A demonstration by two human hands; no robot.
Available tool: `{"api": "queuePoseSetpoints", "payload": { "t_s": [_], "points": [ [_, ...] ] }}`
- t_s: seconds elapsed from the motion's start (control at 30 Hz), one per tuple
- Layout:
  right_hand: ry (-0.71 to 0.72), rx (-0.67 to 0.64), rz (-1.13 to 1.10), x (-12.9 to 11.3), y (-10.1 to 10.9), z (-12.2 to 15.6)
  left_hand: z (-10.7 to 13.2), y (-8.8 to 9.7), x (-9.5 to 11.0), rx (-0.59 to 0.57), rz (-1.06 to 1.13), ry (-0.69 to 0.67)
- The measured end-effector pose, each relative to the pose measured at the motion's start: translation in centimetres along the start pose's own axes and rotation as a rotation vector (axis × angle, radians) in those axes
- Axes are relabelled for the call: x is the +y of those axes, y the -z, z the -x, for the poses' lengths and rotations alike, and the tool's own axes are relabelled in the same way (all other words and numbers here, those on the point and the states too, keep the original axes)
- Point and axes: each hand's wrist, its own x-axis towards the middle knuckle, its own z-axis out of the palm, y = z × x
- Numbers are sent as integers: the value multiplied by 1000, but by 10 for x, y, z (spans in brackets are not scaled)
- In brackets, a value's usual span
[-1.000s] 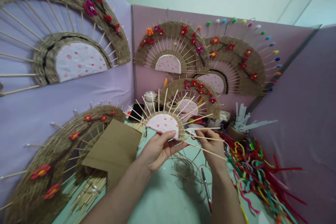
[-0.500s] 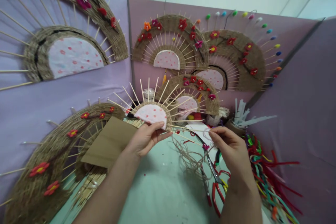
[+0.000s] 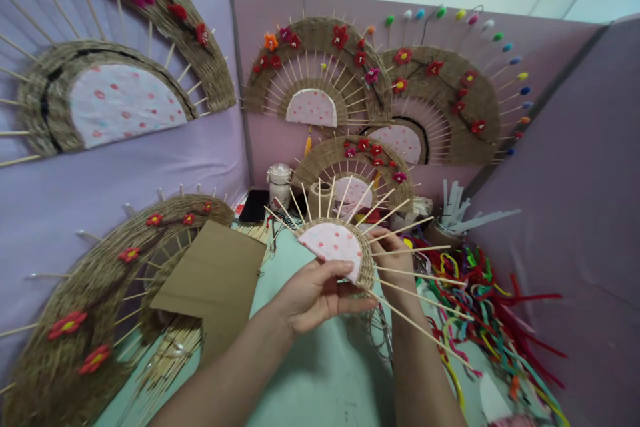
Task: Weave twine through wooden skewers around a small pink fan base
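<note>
A small half-circle fan with a white, pink-dotted centre, a woven twine rim and wooden sticks fanning out is tilted above the table. My left hand grips its lower edge, thumb on the dotted face and fingers underneath. Behind the sticks on the right is my right hand, its fingers bent together near the woven rim. The fingertips are partly hidden by the fan, so what they pinch does not show. Loose twine hangs below the rim, beside the right wrist.
Colourful pipe cleaners lie heaped at right, near a holder of white strips. Left are cardboard and bundled sticks. A jar, a phone and a twine spool stand behind. Finished woven fans line the panels.
The fan and my left hand have moved right and slightly down. My right hand, which was pinching a thin strand out to the right, has come in behind the sticks.
</note>
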Motion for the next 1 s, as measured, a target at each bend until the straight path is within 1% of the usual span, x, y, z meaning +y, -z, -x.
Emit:
{"api": "queuePoseSetpoints", "payload": {
  "t_s": [0.1,0.17,0.27,0.43,0.6,0.77,1.0],
  "points": [
    [24,54,-4,1,0,0,-4,0,-5,9,32,29],
    [44,76,-3,0,3,-1,-6,2,-4,38,20,7],
    [56,92,10,-2,10,-2,-7,4,1,74,-66,-48],
    [69,144,56,-5,20,-4,-6,7,6,79,-173,-94],
    [52,129,65,0,25,-8,-6,11,10,81,-226,-127],
    [24,130,50,4,28,-11,-6,12,12,87,-210,-138],
    [45,121,79,-8,29,-4,-5,13,16,85,-211,-110]
  ]
}}
